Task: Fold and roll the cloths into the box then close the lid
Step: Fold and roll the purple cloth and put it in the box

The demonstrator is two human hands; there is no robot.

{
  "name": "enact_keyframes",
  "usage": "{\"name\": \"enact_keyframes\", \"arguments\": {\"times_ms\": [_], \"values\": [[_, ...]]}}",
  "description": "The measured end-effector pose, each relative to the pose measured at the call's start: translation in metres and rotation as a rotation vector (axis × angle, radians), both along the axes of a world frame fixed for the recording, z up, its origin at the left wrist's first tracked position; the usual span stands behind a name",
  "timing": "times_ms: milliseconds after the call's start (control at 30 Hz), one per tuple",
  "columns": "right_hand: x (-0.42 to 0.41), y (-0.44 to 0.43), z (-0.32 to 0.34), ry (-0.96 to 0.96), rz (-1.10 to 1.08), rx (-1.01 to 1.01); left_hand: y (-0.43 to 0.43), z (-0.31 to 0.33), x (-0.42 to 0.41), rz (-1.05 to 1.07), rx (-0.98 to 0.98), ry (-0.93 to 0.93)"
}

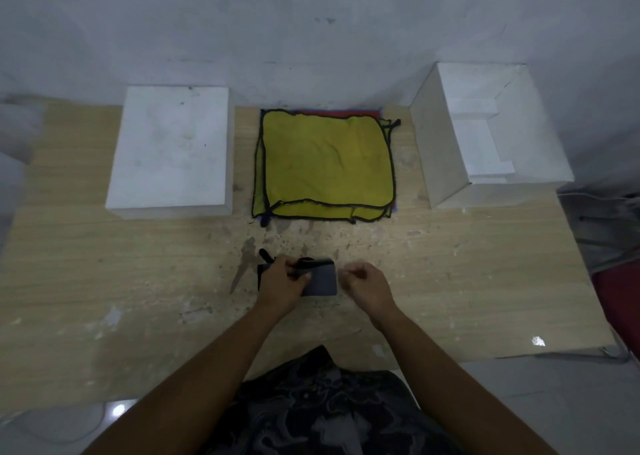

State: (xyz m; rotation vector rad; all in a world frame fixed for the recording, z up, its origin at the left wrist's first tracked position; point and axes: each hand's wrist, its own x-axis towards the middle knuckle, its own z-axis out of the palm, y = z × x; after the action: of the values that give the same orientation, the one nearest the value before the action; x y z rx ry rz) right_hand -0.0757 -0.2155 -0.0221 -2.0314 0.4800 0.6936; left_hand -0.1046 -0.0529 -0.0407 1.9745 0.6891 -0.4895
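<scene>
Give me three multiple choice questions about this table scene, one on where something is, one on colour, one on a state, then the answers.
1. Where does the open box stand?
A. right of the cloth stack
B. left of the cloth stack
C. at the table's near edge

2. What colour is the top cloth of the stack?
A. white
B. yellow-green
C. orange

3. What is the left hand doing?
A. resting on the lid
B. hanging off the table
C. gripping the grey cloth

Answers: 1 A, it stands on the stack's right side. 2 B, yellow-green with black trim. 3 C, its fingers close on the small folded cloth; the right hand holds nothing.
</scene>
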Motion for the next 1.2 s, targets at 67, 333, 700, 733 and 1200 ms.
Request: {"name": "enact_keyframes", "arguments": {"times_ms": [67,333,700,733,1200], "values": [[0.0,0.002,0.001,0.105,-0.041,0.057,-0.002,-0.001,-0.002,-0.011,0.052,-0.071],[0.001,0.015,0.01,0.136,-0.042,0.237,0.006,-0.001,0.002,-0.099,0.044,-0.047],[0.004,0.047,0.021,0.068,0.224,0.366,0.041,0.027,-0.008,-0.07,-0.093,0.005],[0.004,0.051,0.021,0.079,0.224,0.389,0.047,0.026,-0.01,-0.019,-0.104,0.012],[-0.002,0.08,-0.007,0.132,0.271,0.068,0.078,0.013,-0.029,0.032,0.03,0.05]]}}
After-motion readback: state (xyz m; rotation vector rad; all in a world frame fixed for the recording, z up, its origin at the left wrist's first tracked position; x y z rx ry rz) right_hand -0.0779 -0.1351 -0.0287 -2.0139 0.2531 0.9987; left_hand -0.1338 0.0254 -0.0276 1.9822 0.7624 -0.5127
